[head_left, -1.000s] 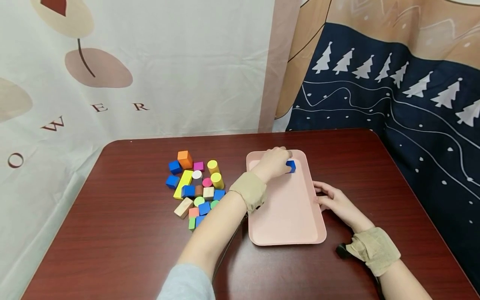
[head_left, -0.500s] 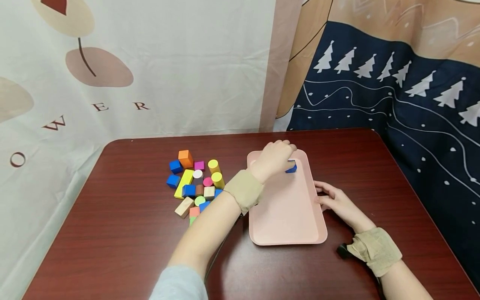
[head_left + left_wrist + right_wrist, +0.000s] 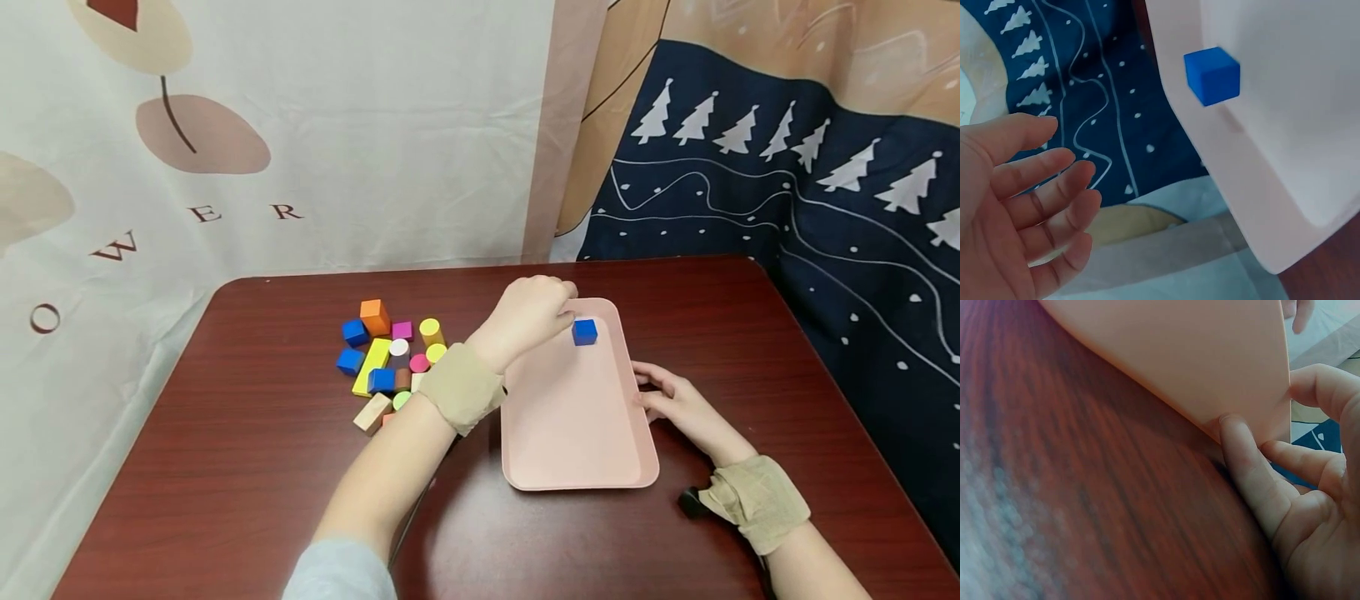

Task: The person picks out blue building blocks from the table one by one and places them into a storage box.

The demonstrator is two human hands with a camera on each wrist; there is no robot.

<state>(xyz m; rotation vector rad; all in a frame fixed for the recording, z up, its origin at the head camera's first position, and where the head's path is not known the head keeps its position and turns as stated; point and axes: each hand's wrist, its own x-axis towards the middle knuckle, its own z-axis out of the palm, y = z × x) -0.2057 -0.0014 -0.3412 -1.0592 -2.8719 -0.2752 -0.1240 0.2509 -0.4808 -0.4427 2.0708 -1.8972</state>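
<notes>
A blue cube lies inside the pink tray near its far end; in the left wrist view the blue cube sits beside the tray wall. My left hand hovers over the tray's far left corner, apart from the cube. Its fingers are loosely bent, with nothing between them. At the tray's right side, my right hand touches the outer wall. The right wrist view shows the thumb against that wall and the index finger at the rim.
Left of the tray, several coloured blocks lie in a cluster, among them an orange cube, a yellow plank and a wooden block. My left forearm covers part of it. The brown table ends at hanging cloths behind and to the right.
My left hand has let go of the blue cube and moved up and to the left, leaving the cube in the tray. The right hand stays at the tray's side.
</notes>
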